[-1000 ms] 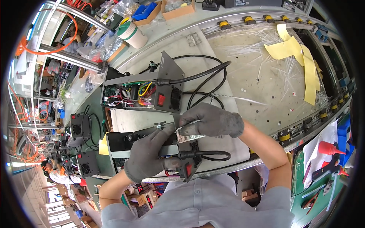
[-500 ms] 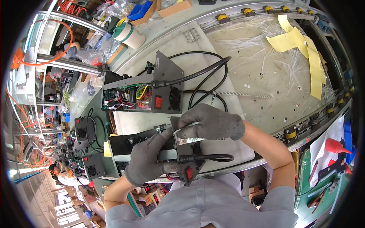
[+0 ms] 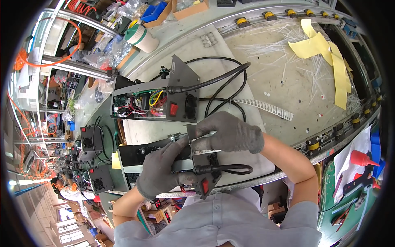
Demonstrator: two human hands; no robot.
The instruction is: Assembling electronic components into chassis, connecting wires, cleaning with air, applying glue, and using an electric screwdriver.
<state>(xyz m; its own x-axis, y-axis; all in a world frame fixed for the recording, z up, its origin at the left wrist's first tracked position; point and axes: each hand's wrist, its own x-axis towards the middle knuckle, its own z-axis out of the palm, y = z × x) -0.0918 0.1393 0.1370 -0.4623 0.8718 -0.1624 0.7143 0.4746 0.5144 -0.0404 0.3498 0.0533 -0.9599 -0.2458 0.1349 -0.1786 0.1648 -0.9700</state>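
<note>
A black metal power unit lies tilted before me, with a red rocker switch and a black power cord on its end panel. My gloved left hand is wrapped round the unit's frame beside that panel. At the panel's upper edge, my gloved right hand is closed, thumb and fingers pinching a white printed label against the panel. Most of the label is hidden under the thumb; I cannot tell whether it is stuck down.
A second open power unit with a coiled cord stands just beyond. A curled label strip lies to its right. Farther right are yellow paper strips and scattered clear sticks. A white cup with a green lid stands at the back left.
The label's printed face was plain to see and is now mostly covered by the right thumb. The panel has turned slightly. The label strip on the table has curled and shifted.
</note>
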